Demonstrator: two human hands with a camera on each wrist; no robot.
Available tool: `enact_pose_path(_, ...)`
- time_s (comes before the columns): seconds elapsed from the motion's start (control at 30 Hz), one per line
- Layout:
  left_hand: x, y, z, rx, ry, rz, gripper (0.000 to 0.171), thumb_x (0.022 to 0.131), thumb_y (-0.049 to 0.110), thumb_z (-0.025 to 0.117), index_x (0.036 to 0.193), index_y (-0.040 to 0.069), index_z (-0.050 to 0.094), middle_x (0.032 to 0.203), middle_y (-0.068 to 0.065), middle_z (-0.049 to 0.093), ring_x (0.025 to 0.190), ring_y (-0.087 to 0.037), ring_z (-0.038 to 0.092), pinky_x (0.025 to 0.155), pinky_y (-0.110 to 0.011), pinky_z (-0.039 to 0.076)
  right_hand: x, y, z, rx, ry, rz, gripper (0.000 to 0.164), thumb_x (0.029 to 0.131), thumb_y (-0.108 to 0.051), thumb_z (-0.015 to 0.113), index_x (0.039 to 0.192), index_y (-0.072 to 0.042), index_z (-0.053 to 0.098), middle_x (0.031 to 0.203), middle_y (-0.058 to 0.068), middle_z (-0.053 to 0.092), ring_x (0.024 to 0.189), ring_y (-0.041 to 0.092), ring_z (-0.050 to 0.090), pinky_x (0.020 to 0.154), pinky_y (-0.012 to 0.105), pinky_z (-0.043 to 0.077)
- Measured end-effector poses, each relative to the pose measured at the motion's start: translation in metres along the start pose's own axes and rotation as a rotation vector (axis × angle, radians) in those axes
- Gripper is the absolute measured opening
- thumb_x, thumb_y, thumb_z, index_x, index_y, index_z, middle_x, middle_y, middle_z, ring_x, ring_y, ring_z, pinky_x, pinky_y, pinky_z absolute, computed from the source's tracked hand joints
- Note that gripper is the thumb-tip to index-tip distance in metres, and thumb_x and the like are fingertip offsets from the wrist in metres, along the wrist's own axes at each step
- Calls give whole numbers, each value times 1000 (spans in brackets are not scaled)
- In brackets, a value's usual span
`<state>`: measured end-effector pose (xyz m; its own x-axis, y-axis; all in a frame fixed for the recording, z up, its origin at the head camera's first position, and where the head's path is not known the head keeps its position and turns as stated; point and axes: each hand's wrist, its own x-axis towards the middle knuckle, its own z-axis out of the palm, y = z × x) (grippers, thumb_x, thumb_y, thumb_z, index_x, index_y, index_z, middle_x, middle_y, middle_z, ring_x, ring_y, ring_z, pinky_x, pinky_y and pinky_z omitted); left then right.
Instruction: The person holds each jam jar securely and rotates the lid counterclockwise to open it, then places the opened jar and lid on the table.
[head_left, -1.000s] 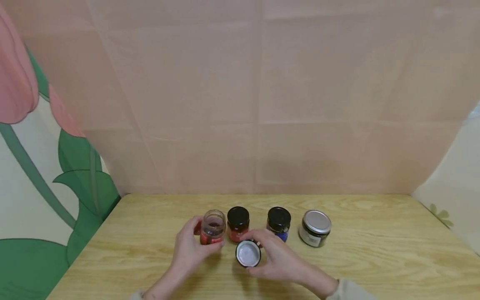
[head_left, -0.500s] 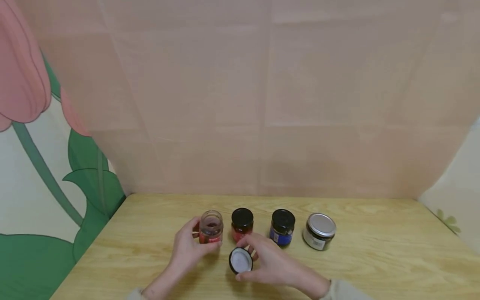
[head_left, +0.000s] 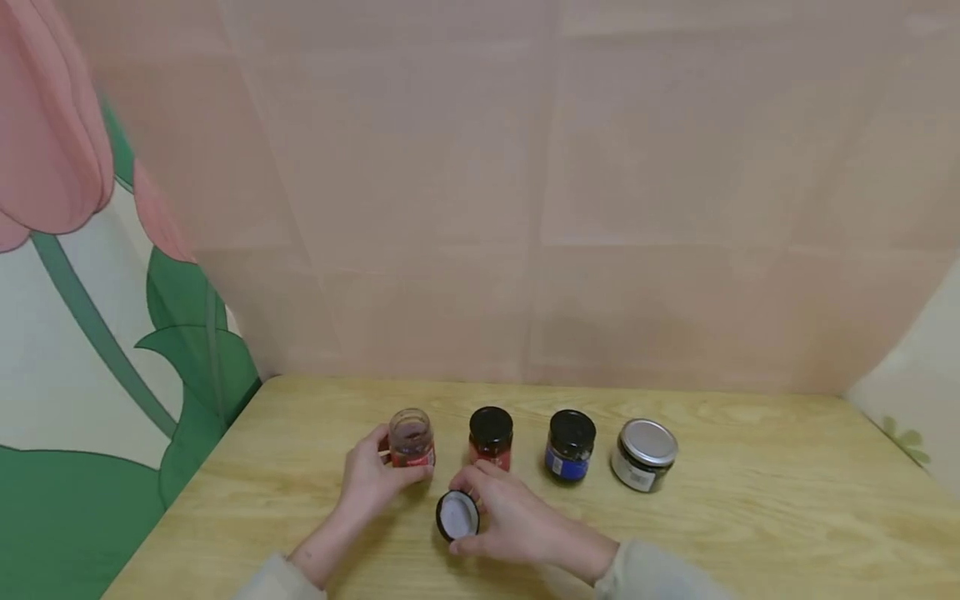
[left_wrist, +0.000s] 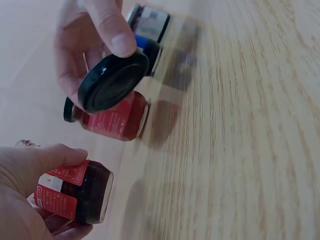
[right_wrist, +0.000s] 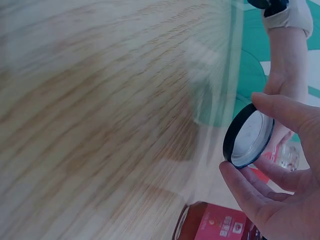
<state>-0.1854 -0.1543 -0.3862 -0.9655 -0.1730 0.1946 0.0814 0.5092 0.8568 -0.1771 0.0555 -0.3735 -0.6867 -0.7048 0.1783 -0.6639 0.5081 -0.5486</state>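
Note:
My left hand [head_left: 369,479] grips an uncapped glass jar [head_left: 412,433] with a red label and dark contents. In the left wrist view this jar [left_wrist: 75,192] is upright relative to the table, held between thumb and fingers; whether its base touches the table I cannot tell. My right hand [head_left: 513,517] pinches a black jar lid [head_left: 457,517] by its rim, over the table to the front right of the jar. The lid is tilted on edge; its white inside [right_wrist: 250,137] shows in the right wrist view. Just behind the right hand stands a capped red-label jar [head_left: 491,437].
To the right stand a black-lidded jar with a blue label [head_left: 570,448] and a wider jar with a silver lid [head_left: 645,456]. All are on a wood-grain table [head_left: 765,500]. A pinkish cloth [head_left: 525,208] hangs behind, with a tulip-patterned cloth [head_left: 67,333] at left.
The left hand has drawn the uncapped jar leftward, widening its gap from the capped red-label jar. The right hand has carried the lid left as well. The head view has shifted slightly.

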Motion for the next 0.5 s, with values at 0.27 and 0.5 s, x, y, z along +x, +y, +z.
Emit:
enact_pose_path(0.27, 3, -7, -1, 27, 6, 0, 59, 62, 11, 88, 113, -3, 61, 108, -20, 66, 103, -33, 63, 86, -43, 54, 10, -8, 12, -54, -4, -22, 50, 71, -28, 84, 112, -12, 59, 107, -2, 57, 96, 8, 55, 83, 23, 48)
enact_pose_path(0.5, 7, -13, 0, 35, 8, -22, 61, 64, 10, 88, 116, -2, 60, 111, -19, 66, 102, -33, 64, 84, -43, 54, 14, -9, 23, -51, 8, -33, 50, 68, -25, 85, 109, -13, 60, 102, -3, 57, 89, 5, 54, 78, 20, 48)
